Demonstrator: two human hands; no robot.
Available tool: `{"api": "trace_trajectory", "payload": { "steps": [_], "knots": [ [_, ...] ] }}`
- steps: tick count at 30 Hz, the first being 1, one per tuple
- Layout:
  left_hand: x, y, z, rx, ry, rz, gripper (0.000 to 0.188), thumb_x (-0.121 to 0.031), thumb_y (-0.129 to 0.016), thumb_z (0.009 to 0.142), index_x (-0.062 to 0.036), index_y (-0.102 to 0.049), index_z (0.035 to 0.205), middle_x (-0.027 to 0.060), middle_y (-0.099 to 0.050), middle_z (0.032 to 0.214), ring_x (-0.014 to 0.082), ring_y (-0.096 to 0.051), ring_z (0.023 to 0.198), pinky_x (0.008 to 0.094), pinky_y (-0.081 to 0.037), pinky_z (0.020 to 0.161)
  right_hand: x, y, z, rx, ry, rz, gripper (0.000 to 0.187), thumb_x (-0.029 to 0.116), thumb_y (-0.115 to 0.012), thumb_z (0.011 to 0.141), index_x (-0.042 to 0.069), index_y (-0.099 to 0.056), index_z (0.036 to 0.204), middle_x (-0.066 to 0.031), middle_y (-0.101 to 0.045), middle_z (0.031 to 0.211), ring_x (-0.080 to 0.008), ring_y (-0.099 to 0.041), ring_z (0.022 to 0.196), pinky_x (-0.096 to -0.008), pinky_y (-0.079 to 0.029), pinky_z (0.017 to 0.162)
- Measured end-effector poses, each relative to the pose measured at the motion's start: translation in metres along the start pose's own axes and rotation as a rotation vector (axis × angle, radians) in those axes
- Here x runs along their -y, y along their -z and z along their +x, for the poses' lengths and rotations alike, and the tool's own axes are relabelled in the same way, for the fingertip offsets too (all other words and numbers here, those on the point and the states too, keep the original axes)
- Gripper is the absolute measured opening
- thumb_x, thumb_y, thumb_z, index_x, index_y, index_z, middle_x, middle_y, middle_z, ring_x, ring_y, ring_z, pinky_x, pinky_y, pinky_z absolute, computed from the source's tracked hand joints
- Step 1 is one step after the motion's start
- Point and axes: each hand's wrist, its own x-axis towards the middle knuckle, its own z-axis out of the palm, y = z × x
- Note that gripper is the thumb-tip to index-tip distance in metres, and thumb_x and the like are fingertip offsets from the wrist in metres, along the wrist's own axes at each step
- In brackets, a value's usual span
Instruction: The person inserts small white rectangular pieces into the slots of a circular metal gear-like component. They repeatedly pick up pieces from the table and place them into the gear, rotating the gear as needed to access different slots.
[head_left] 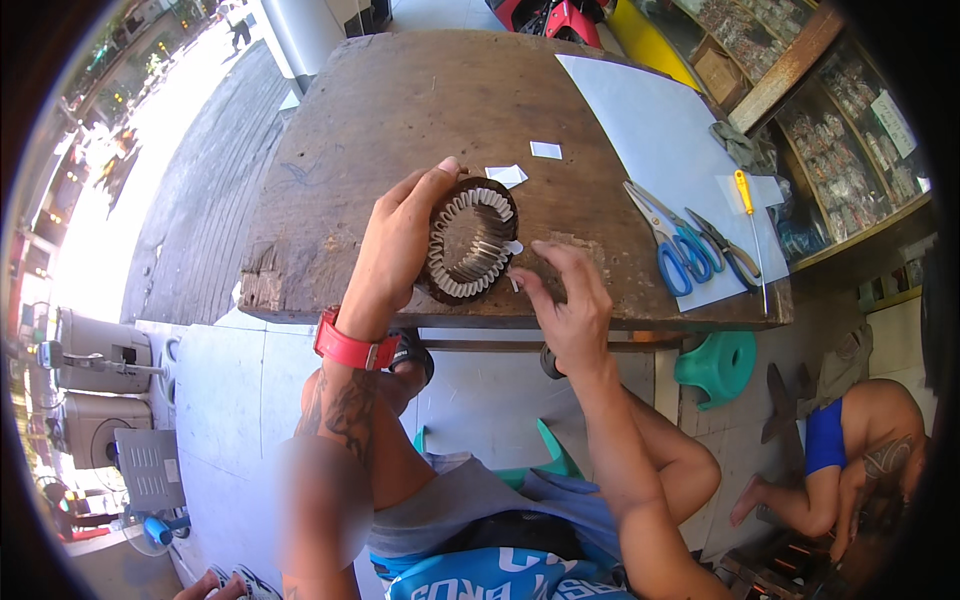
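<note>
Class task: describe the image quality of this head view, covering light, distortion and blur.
Head view: hard sun bleaches the street at left, while the table is evenly lit; fisheye bends the table edges and darkens the corners; the left hand, right hand and stator are sharp; a patch on the left forearm is blurred.

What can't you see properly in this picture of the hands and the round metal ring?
- Head view: the left hand covers the left side of the brown ring, so that edge is hidden.
- Whether the right hand pinches a white paper strip or only touches it is too small to tell.
- The goods in the glass cabinet are too small and bent by the lens.
- The person sitting at lower right is cut off by the rim.
</note>
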Motion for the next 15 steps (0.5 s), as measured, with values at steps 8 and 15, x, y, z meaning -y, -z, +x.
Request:
{"api": "trace_trajectory", "payload": {
  "steps": [8,15],
  "knots": [
    [0.000,-0.004,0.002,-0.002,0.037,-0.051,0.047,-0.037,-0.058,0.113,0.0056,-0.072,0.127,0.0115,-0.078,0.115,0.0157,-0.074,0.097,0.0300,-0.059,0.089,0.003,-0.001,-0.005,0.130,-0.053,-0.106,0.037,0.033,-0.074,0.104,0.005,-0.075,0.128,-0.0101,-0.073,0.122,-0.0330,-0.071,0.105,-0.0445,-0.059,0.090],
    [0.003,-0.001,0.001,0.031,0.015,-0.054,0.043,-0.037,-0.060,0.112,0.0029,-0.072,0.124,0.0095,-0.077,0.112,0.0132,-0.072,0.096,0.0281,-0.058,0.081,-0.010,0.012,0.012,0.177,-0.255,0.077,0.032,0.029,-0.071,0.106,0.004,-0.075,0.126,-0.0161,-0.074,0.112,-0.0363,-0.071,0.106,-0.0448,-0.058,0.090]
  ]
}}
